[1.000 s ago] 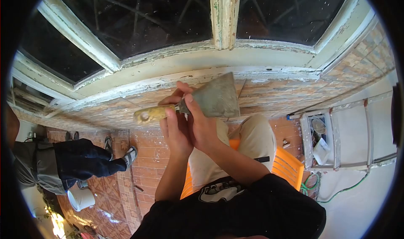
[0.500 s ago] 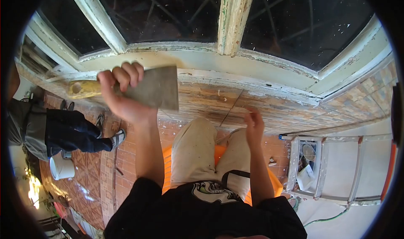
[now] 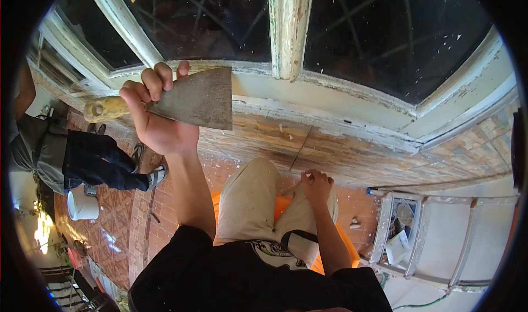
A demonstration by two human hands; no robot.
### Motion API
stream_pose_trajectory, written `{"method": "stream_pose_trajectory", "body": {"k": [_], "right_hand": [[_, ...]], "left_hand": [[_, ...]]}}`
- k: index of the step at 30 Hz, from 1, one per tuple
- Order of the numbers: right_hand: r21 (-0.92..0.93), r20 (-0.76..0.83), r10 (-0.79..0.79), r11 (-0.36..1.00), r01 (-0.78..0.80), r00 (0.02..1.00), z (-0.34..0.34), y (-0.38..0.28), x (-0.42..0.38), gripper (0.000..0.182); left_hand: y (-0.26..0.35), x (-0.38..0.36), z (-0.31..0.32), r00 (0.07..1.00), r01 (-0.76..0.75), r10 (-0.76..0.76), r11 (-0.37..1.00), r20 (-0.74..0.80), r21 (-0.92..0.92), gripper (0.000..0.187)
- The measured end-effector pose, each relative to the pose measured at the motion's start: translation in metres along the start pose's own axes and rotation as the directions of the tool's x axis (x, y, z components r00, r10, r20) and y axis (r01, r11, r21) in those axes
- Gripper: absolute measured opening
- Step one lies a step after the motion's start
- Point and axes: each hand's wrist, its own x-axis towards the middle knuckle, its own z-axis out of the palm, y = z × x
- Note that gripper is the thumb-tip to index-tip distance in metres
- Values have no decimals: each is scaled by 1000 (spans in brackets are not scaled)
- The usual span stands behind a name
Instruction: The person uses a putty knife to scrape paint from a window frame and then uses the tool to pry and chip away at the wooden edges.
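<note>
My left hand is closed on a putty knife, raised in front of the lower window frame. Its broad grey blade points right, and its worn yellow handle sticks out to the left. Fingers lie behind the blade, with the thumb near the handle end. In this view the blade overlaps the window frame, whose cream paint is chipped and patchy. My right hand rests by my right knee, fingers loosely bent, with no tool showing in it.
Stone-pattern tiles run below the window. An orange seat is under me. On the right lies a ladder beside a bin with scraps. At left, another person stands near a white bucket.
My left hand has lifted the putty knife slightly, and the blade now shows sharper. My right hand has come down and left to my knee.
</note>
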Motion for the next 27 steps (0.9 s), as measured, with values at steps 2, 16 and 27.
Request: {"method": "stream_pose_trajectory", "body": {"k": [2,16,27], "right_hand": [[-4,-8,-24,1000,24,1000,0,2,-1,18],[46,-22,-32,998,33,999,-2,2,-3,15],[29,-6,-33,999,33,999,-3,0,-3,17]], "left_hand": [[1,-1,6,992,26,-35,996,-124,-80,38],[-7,12,-6,991,109,-112,993,-67,-49,51],[-23,5,-13,983,179,-162,957,91,-226,52]]}}
